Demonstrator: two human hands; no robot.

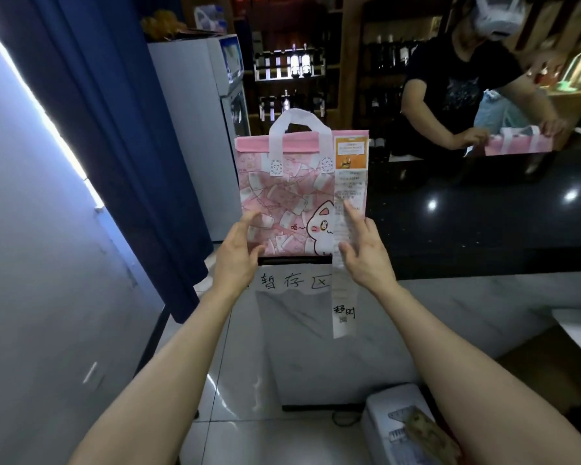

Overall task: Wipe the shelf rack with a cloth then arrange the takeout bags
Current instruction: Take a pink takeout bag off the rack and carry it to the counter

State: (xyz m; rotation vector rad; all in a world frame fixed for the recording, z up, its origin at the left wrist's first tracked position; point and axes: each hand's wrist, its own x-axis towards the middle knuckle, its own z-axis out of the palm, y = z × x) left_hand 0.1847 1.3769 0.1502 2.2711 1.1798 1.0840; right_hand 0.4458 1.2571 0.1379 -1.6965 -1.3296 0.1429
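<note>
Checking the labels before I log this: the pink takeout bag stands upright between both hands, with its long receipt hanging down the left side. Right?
Not quite. In the head view the receipt hangs down the right side of the pink takeout bag, by the right hand. The bag does stand upright between both hands, left hand opposite.

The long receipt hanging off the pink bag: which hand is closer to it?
Right. The right hand lies against the receipt, fingers overlapping the strip at the pink bag's right edge. The left hand is at the bag's left edge.

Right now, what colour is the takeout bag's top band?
Plain pink top band, clearest in the head view.
</note>
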